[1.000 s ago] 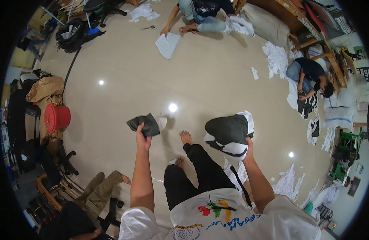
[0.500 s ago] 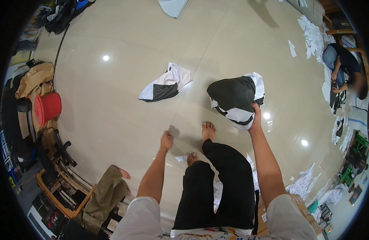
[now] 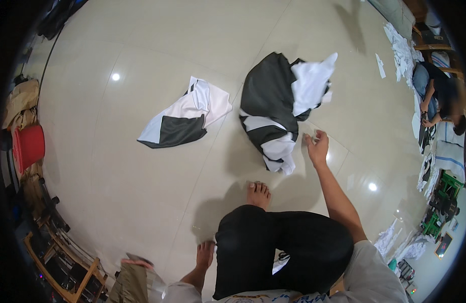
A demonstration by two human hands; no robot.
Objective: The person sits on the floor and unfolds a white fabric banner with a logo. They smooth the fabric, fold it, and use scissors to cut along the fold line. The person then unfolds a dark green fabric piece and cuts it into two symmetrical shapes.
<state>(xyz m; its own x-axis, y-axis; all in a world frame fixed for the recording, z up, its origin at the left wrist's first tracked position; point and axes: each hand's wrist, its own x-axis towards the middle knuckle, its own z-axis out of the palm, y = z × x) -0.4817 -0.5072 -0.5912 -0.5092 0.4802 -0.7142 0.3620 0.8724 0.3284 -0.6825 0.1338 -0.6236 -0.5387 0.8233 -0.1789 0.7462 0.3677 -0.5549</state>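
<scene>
Apparently, right fingers [image 3: 321,136] beside bundle [image 3: 265,88].

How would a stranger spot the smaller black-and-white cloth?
On the glossy beige floor, look left of the bulky, mostly black fabric bundle. The smaller white cloth with a black patch lies there, set apart by being flatter and whiter.

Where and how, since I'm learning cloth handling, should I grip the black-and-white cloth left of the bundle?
I'd pinch the white folds on the right half of the cloth, from above: they look bunched, while the dark panel and left tip seem flatter against the floor.
</scene>
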